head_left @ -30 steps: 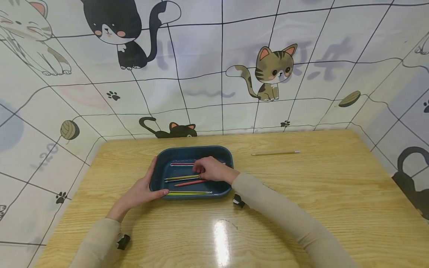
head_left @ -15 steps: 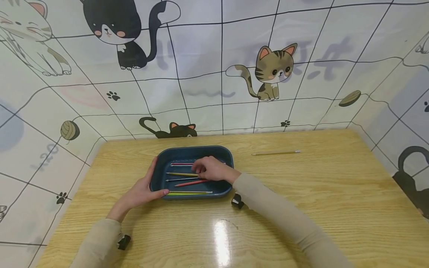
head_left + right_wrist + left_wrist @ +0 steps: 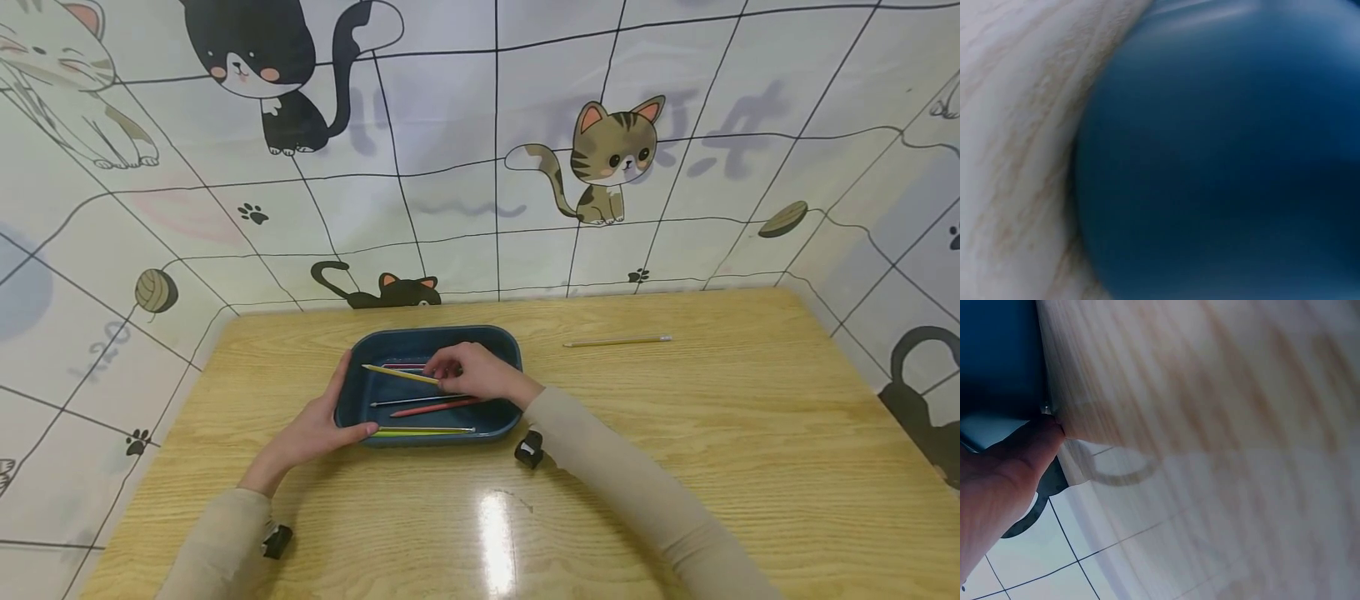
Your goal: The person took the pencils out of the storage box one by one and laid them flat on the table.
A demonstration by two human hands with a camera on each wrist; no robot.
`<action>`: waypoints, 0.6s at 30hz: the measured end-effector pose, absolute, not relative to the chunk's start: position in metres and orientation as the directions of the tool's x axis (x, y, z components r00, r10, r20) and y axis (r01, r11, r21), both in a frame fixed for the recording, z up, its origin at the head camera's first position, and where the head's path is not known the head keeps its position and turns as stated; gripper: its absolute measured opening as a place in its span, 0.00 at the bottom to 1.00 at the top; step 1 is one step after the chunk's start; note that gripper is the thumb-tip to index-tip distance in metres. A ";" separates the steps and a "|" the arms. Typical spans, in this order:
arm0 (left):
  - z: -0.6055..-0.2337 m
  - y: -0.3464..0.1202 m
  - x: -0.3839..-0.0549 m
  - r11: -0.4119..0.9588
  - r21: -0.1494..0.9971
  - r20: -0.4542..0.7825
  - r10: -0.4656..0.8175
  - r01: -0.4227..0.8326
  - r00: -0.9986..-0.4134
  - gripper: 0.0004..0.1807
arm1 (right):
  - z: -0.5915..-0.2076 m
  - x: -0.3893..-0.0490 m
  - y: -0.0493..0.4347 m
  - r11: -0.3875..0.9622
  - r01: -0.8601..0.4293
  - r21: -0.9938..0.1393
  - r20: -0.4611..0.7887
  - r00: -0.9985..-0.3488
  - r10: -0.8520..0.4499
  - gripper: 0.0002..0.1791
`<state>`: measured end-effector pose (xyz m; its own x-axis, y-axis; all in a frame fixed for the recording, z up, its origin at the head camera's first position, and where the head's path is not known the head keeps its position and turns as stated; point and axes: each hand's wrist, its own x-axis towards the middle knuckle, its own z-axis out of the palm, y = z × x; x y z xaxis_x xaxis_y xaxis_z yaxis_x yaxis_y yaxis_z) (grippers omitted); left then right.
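Observation:
My right hand (image 3: 476, 372) pinches a yellow pencil (image 3: 397, 373) by its right part, over the inside of a dark blue rectangular tray (image 3: 435, 439). The pencil's point slants up to the left. Below it in the tray lie a thin dark pencil (image 3: 405, 402) and a red pencil (image 3: 427, 408). My left hand (image 3: 311, 429) holds the tray's left end, thumb over the near rim and fingers along the outer wall. In the left wrist view that hand (image 3: 1010, 469) reaches the tray's side (image 3: 1000, 356). The right wrist view is filled by the tray's blurred outer wall (image 3: 1210, 156).
Another pencil (image 3: 617, 342) with a white end lies on the wooden table (image 3: 675, 433) to the right of the tray. Along the tray's near side rest a lime-green pencil (image 3: 423, 434) and others. A cat-patterned sheet (image 3: 465, 192) stands behind the table.
My right hand has lifted the yellow pencil away from the dark one beside it; its point has swung toward the far side of the tray. The left hand and tray stay put.

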<state>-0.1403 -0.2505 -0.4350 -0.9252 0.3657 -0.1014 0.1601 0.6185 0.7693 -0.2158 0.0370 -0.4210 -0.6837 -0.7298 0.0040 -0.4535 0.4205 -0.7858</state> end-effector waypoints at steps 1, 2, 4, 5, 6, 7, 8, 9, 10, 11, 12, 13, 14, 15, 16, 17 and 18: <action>-0.435 -0.250 -0.140 0.618 0.770 -0.102 0.365 0.159 -0.925 0.62 | -0.420 -0.215 0.038 0.415 -0.448 -0.792 0.007 -0.687 -0.727 0.13; -0.435 -0.250 -0.140 0.619 0.769 -0.102 0.365 0.160 -0.925 0.62 | -0.419 -0.215 0.039 0.409 -0.444 -0.797 0.012 -0.689 -0.725 0.13; -0.435 -0.251 -0.141 0.622 0.766 -0.099 0.364 0.163 -0.926 0.62 | -0.416 -0.215 0.041 0.392 -0.447 -0.804 0.029 -0.689 -0.725 0.14; -0.435 -0.251 -0.141 0.622 0.765 -0.097 0.365 0.165 -0.926 0.62 | -0.414 -0.214 0.043 0.384 -0.453 -0.805 0.042 -0.688 -0.724 0.14; -0.435 -0.251 -0.141 0.623 0.764 -0.095 0.366 0.168 -0.926 0.62 | -0.413 -0.214 0.045 0.376 -0.458 -0.805 0.053 -0.688 -0.724 0.14; -0.436 -0.251 -0.141 0.625 0.762 -0.093 0.367 0.171 -0.925 0.62 | -0.411 -0.214 0.047 0.369 -0.464 -0.805 0.066 -0.688 -0.722 0.14; -0.436 -0.251 -0.141 0.627 0.759 -0.092 0.367 0.173 -0.926 0.62 | -0.409 -0.213 0.049 0.362 -0.471 -0.805 0.080 -0.690 -0.719 0.14; -0.436 -0.251 -0.141 0.630 0.757 -0.090 0.366 0.176 -0.926 0.62 | -0.408 -0.213 0.052 0.356 -0.478 -0.803 0.094 -0.691 -0.716 0.14; -0.436 -0.251 -0.141 0.631 0.755 -0.088 0.367 0.178 -0.926 0.62 | -0.406 -0.212 0.055 0.353 -0.477 -0.805 0.101 -0.696 -0.711 0.14; -0.436 -0.251 -0.141 0.631 0.755 -0.086 0.367 0.180 -0.926 0.62 | -0.404 -0.211 0.058 0.349 -0.478 -0.806 0.111 -0.701 -0.705 0.15; -0.436 -0.251 -0.141 0.632 0.753 -0.085 0.368 0.182 -0.926 0.62 | -0.403 -0.210 0.062 0.342 -0.477 -0.810 0.120 -0.705 -0.699 0.15; -0.436 -0.251 -0.141 0.631 0.754 -0.083 0.368 0.184 -0.926 0.62 | -0.402 -0.209 0.065 0.336 -0.476 -0.812 0.128 -0.709 -0.694 0.15; -0.435 -0.250 -0.141 0.631 0.754 -0.082 0.368 0.184 -0.926 0.62 | -0.400 -0.208 0.069 0.329 -0.473 -0.817 0.134 -0.711 -0.690 0.15; -0.435 -0.250 -0.141 0.631 0.754 -0.082 0.368 0.184 -0.926 0.62 | -0.399 -0.207 0.072 0.321 -0.467 -0.824 0.136 -0.713 -0.688 0.15; -0.435 -0.250 -0.141 0.630 0.754 -0.081 0.369 0.185 -0.926 0.62 | -0.397 -0.205 0.076 0.314 -0.462 -0.830 0.140 -0.716 -0.684 0.15; -0.435 -0.250 -0.141 0.629 0.755 -0.079 0.369 0.186 -0.926 0.62 | -0.396 -0.204 0.080 0.304 -0.463 -0.833 0.149 -0.716 -0.682 0.15; -0.435 -0.250 -0.141 0.628 0.755 -0.078 0.370 0.187 -0.926 0.62 | -0.396 -0.203 0.083 0.301 -0.461 -0.835 0.152 -0.718 -0.679 0.15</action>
